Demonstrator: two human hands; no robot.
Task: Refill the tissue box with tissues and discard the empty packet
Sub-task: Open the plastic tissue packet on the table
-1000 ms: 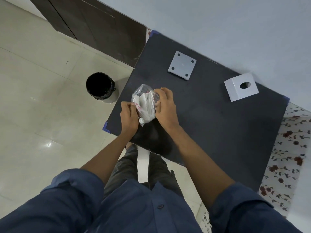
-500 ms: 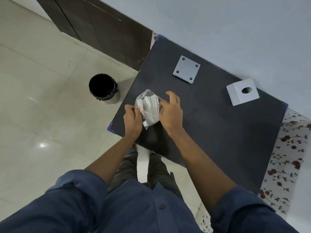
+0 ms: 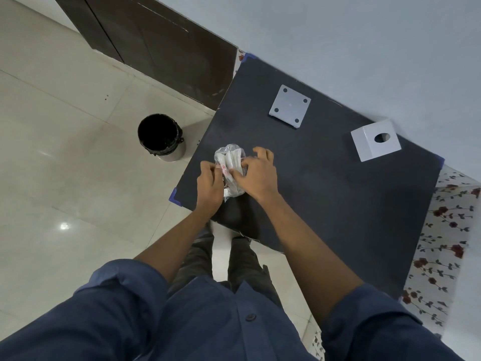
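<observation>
Here the person stands at the near-left corner of a dark table [image 3: 338, 217], both hands working on a clear plastic tissue packet [image 3: 230, 165] held just above that part of the tabletop. The left hand [image 3: 208, 183] pinches the packet's left edge, fingers curled in against the plastic. The right hand [image 3: 256, 173] grips it from the right, thumb and forefinger closed on the wrapper while the other fingers arch loosely above it. White folded tissues show through the plastic, with some red print on the wrapper. Well apart from the hands, at the far-right side of the table, sits the white tissue box [image 3: 374, 144], tilted so the face with its round hole is turned upward and toward the right. Between the box and the table's far-left corner lies a flat grey square plate [image 3: 289, 106] with a dark dot near each corner. On the pale tiled floor [image 3: 65, 178], just left of the table, stands a black-lined bin [image 3: 161, 138], open at the top. A floral cloth [image 3: 442, 243] shows beyond the table's right edge.
</observation>
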